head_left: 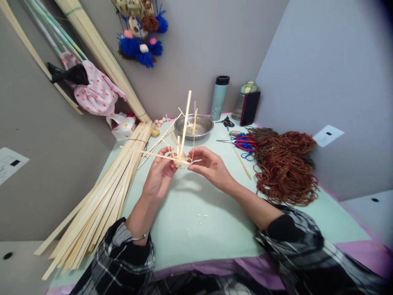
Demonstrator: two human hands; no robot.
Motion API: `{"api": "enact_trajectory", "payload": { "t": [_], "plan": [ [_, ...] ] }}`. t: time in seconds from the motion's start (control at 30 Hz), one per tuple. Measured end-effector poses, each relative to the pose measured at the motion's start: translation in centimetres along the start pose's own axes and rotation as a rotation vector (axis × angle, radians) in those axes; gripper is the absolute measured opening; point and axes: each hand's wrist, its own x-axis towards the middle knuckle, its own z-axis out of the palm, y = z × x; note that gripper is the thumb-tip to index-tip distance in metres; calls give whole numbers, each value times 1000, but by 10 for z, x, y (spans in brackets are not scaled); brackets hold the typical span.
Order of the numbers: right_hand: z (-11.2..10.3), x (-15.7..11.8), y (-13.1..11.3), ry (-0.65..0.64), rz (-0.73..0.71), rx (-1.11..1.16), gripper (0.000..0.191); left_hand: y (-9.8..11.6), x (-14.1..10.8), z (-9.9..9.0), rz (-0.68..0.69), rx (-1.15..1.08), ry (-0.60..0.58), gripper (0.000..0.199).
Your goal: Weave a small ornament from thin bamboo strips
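Observation:
A small woven ball of bamboo strips is held above the middle of the table, its loose strip ends sticking out upward and to the left. My left hand grips the woven piece from the left, fingers curled round it. From the other side, my right hand pinches a thin strip at the piece's right edge between thumb and fingers. One wide strip stands nearly upright from the weave. A steel bowl sits just behind, with some strips seen in front of it or in it; I cannot tell which.
Flat bamboo strips lie bundled at left. Red-handled scissors and brown cord lie at right. Behind stand a blue tumbler, a bottle and a phone. Tasselled woven balls hang on the wall.

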Motion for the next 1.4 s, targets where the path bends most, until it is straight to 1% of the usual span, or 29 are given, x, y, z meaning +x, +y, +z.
{"api": "enact_trajectory", "payload": {
  "t": [0.07,0.1,0.2,0.27,0.33,0.4,0.47,0.5,0.53,0.6,0.67,0.87,0.97,1.07,1.17,1.4],
  "plan": [
    [0,1,1,-82,79,130,34,0,-1,0,-37,-7,-32,27],
    [-1,1,1,-101,108,170,35,-1,-1,1,-41,1,-38,28],
    [-2,2,1,-91,142,207,39,-3,-1,2,-19,79,-20,36],
    [-2,2,2,-66,134,187,39,-6,-1,1,19,144,30,41],
    [-2,3,3,-43,127,155,35,-10,-2,0,114,225,110,38],
    [-2,4,4,-20,130,129,35,-13,-3,-1,251,338,159,28],
    [-2,4,5,-5,139,126,34,-14,-5,-1,354,444,131,20],
    [-3,4,5,-3,142,131,34,-14,-6,-1,373,479,98,18],
    [-3,5,5,-4,144,139,33,-14,-7,0,372,501,65,18],
    [-4,5,6,-10,148,147,32,-15,-7,1,337,520,22,24],
    [-5,5,7,-11,147,143,32,-15,-7,2,303,532,5,30],
    [-5,3,13,-66,130,118,31,-11,-4,-1,279,608,-55,34],
    [-4,3,14,-68,133,104,31,-10,-3,-3,256,624,-80,37],
    [-3,2,12,-52,129,95,29,-10,-4,-4,264,630,-94,36],
    [-2,2,10,-63,135,95,25,-11,-5,-3,274,649,-96,35],
    [-3,2,11,-78,126,124,26,-10,-4,-5,267,700,-111,36]
  ]
}}
